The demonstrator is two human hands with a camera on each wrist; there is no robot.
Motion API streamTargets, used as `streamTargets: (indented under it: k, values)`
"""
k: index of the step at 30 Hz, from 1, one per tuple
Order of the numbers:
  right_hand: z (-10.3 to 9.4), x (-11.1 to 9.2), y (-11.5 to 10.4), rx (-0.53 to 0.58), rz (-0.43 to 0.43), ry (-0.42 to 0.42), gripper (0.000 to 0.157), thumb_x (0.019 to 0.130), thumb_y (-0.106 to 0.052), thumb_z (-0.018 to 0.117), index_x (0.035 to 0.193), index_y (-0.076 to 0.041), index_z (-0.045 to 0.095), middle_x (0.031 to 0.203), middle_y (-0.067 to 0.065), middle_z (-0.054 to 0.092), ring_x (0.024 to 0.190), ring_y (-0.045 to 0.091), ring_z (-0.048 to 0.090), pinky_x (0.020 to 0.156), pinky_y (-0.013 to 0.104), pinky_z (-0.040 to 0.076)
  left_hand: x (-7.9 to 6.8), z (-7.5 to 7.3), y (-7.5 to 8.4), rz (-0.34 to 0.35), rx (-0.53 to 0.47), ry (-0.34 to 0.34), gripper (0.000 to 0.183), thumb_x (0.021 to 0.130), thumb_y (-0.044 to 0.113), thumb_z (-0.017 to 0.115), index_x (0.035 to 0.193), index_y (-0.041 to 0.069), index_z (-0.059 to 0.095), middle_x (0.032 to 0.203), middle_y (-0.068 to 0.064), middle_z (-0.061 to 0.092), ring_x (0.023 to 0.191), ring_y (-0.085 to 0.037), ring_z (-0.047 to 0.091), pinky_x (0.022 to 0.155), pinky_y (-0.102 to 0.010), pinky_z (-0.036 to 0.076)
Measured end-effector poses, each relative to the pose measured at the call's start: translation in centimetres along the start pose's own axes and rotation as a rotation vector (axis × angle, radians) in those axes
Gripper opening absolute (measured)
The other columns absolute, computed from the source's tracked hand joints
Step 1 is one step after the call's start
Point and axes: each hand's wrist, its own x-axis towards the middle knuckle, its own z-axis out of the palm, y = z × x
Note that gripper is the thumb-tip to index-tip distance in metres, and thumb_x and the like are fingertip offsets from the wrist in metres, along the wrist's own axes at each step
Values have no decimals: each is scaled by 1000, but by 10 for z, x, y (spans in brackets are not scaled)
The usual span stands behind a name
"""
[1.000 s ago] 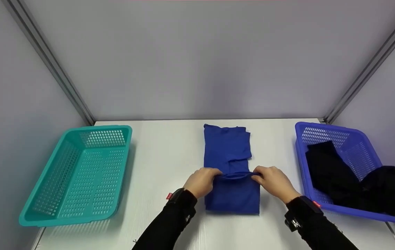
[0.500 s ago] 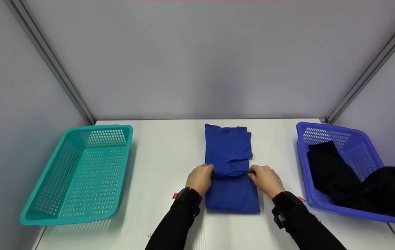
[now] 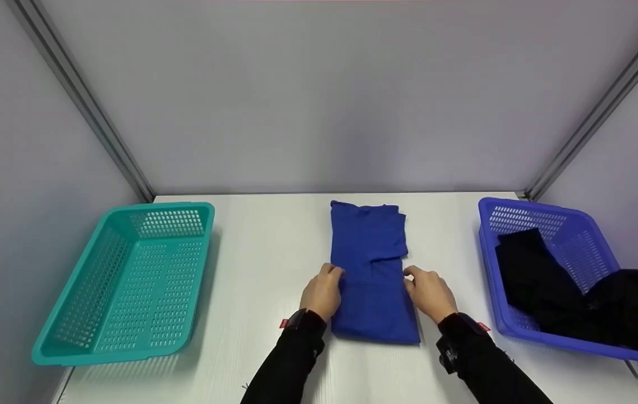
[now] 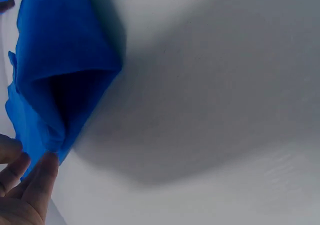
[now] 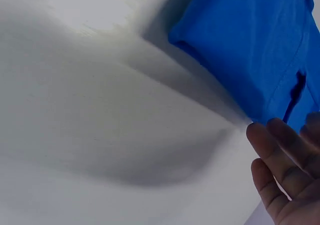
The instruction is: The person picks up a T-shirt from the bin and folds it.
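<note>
A blue garment (image 3: pixel 373 306), folded into a long narrow strip, lies lengthwise on the white table. My left hand (image 3: pixel 321 292) is at its left edge, about halfway along. On the opposite edge is my right hand (image 3: pixel 430 293), fingertips right beside the cloth. In the left wrist view, the fingertips touch the garment (image 4: pixel 65 35) near a loose, gaping fold, with thumb and fingers apart. The right wrist view has the relaxed fingers (image 5: pixel 287 145) at the garment's side, with nothing pinched between them. A small crease shows on the right side of the strip.
To the left stands a bare teal plastic basket (image 3: pixel 122 359). A purple-blue basket (image 3: pixel 549 207) at the right holds black cloth (image 3: pixel 543 286), part of which hangs over the rim. Grey-white panels (image 3: pixel 341 101) enclose the table (image 3: pixel 262 252) at the back and sides.
Both hands held the garment's raised folded edge a second ago. That edge has been laid down flat, and the fingers have let go and moved slightly outward to the sides.
</note>
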Motion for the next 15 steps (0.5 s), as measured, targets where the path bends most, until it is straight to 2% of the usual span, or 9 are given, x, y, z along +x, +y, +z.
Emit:
streamTargets:
  k: [3,5,7,11,13,15]
  values:
    - [1,-5,3,-9,-25,-3,18,96,-10,66,112,-4,73,88,12,75,63,18,60,58,39,48,-8,-2,-6,82,35,6,19,91,0,69,108,6,73,110,-10,66,87,-28,69,71,-40,58]
    - [3,-11,5,-25,-87,12,15,95,-8,68,108,-5,74,90,12,75,66,20,64,60,40,51,-15,-3,-11,170,70,-3,13,92,6,70,105,8,71,108,-8,64,88,-26,66,72,-38,57]
    - [7,-20,7,-53,-193,45,10,92,-6,71,101,-6,74,89,10,76,69,22,68,62,41,54,-23,-5,-16,281,100,-23,9,93,12,71,101,11,68,105,-6,61,86,-23,61,72,-36,53]
    - [17,-40,13,-127,-478,110,10,86,-6,78,91,-10,71,84,1,74,74,19,70,68,39,55,-38,-7,-24,492,171,-77,11,92,21,75,91,16,65,95,-1,57,82,-19,54,71,-32,48]
    - [23,-49,17,-164,-593,134,15,83,-9,82,89,-12,68,81,-3,69,73,15,65,68,36,52,-44,-8,-26,563,200,-97,12,90,24,77,87,18,67,91,1,57,81,-17,54,70,-31,47]
    - [27,-59,21,-193,-671,155,20,80,-11,84,87,-14,66,79,-6,62,71,13,59,66,33,47,-49,-8,-27,613,232,-107,10,89,25,77,86,20,69,90,3,59,81,-16,55,70,-30,47]
